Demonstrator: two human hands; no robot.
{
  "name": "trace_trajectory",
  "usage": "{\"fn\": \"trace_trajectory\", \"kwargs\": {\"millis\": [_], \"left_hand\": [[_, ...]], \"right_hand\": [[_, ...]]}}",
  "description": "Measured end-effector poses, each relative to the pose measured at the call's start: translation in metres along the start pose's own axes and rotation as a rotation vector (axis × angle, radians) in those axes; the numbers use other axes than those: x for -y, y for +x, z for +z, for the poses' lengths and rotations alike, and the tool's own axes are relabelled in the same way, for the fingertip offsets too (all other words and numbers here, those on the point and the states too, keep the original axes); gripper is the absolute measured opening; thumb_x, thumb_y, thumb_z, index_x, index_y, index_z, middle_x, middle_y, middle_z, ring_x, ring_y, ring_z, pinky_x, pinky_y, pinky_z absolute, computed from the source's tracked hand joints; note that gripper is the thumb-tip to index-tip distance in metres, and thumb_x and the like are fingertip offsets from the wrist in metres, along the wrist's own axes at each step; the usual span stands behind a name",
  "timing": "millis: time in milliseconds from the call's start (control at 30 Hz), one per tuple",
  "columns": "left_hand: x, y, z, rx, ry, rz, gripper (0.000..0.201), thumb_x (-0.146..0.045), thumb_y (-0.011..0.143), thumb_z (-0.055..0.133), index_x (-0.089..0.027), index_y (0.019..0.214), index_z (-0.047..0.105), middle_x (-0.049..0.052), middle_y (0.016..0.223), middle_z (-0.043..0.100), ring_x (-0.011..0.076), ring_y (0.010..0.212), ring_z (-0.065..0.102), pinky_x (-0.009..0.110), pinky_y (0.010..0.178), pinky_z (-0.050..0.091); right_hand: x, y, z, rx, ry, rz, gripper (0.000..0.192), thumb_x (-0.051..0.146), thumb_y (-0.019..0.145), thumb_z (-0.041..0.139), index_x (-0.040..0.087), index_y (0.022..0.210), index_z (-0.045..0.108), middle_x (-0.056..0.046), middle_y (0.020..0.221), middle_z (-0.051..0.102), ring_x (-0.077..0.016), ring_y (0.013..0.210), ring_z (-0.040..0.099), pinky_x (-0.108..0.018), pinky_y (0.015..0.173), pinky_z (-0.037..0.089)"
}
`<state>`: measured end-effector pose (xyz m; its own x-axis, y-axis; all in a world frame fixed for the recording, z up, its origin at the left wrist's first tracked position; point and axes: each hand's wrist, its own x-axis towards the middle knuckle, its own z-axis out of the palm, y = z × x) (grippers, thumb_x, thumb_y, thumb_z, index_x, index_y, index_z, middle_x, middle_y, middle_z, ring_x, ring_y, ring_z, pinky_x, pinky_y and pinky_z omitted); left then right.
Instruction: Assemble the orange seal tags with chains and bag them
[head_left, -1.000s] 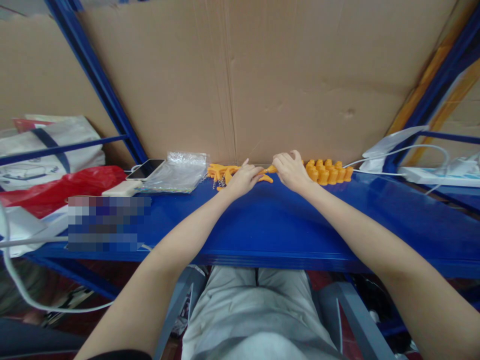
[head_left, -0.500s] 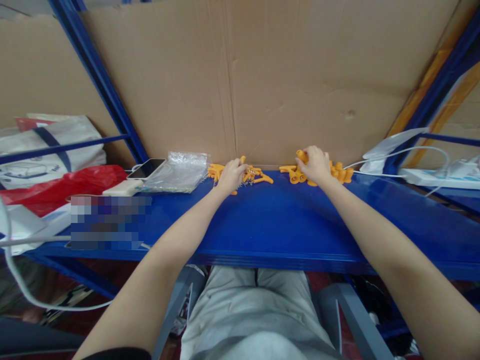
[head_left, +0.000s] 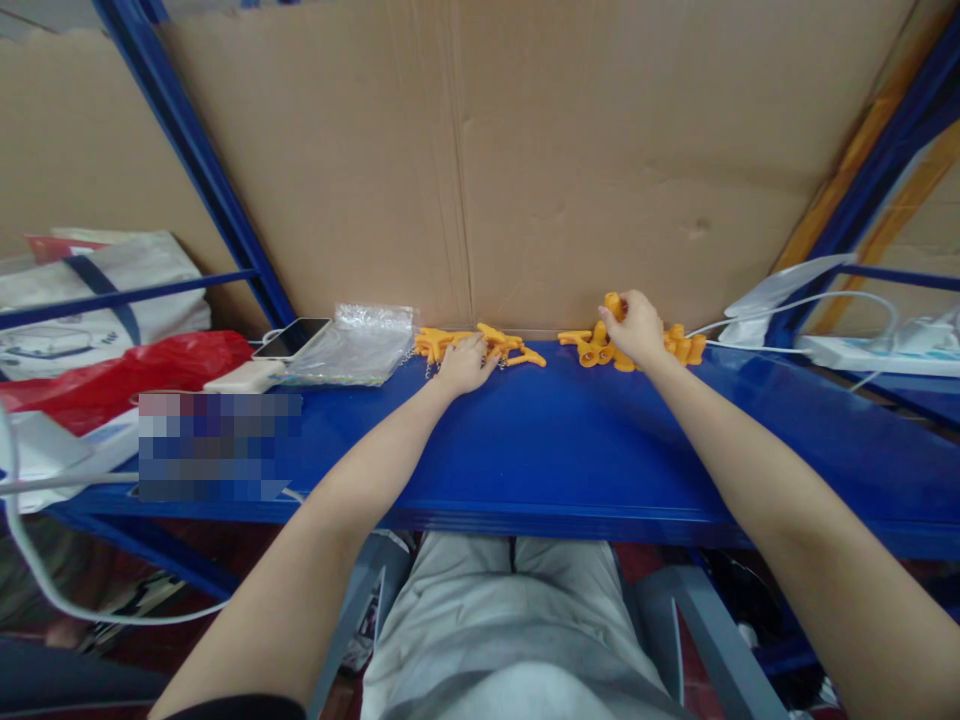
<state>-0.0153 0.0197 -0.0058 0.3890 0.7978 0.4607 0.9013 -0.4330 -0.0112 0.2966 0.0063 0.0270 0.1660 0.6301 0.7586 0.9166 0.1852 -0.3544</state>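
right grip (head_left: 639, 327) holds an orange piece (head_left: 613, 301), long axis roughly upright.

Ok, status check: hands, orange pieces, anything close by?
Left hand over orange pieces with chains. Right hand holding one orange piece, other orange pieces beside it. Plastic bag left of left hand.

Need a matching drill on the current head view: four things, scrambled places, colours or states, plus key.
Column 1
1. Left hand
2. Crumpled plastic bag
3. Right hand
4. Tabletop

Column 2
A. Blue
B. Holding an orange piece
C. Among the orange pieces with chains
D. Red

Pairs: 1-C, 2-D, 3-B, 4-A
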Motion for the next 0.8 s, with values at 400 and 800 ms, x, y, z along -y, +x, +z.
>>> {"fn": "trace_trajectory", "kwargs": {"millis": [400, 800], "left_hand": [[0.002, 0.003, 0.011, -0.102, -0.08, 0.118, 0.032, -0.031, 0.099, 0.041, -0.018, 0.116, 0.066, 0.013, 0.14, 0.06, 0.0278, 0.131, 0.054, 0.05, 0.11, 0.04], [-0.003, 0.0, 0.004, -0.064, -0.052, 0.114, 0.032, -0.028, 0.1, 0.041, -0.017, 0.115, 0.067, 0.014, 0.143, 0.058, 0.0275, 0.133, 0.052, 0.049, 0.11, 0.04]], "right_hand": [[0.033, -0.017, 0.003, 0.455, -0.126, 0.279, 0.04, 0.039, 0.099, 0.039, 0.009, 0.12, 0.055, -0.026, 0.123, 0.066, -0.0339, 0.112, 0.065, -0.038, 0.087, 0.048], [0.031, -0.019, 0.016, 0.441, 0.092, 0.283, 0.042, 0.042, 0.102, 0.033, 0.014, 0.121, 0.059, -0.015, 0.11, 0.071, -0.0245, 0.092, 0.068, -0.031, 0.075, 0.048]]}}
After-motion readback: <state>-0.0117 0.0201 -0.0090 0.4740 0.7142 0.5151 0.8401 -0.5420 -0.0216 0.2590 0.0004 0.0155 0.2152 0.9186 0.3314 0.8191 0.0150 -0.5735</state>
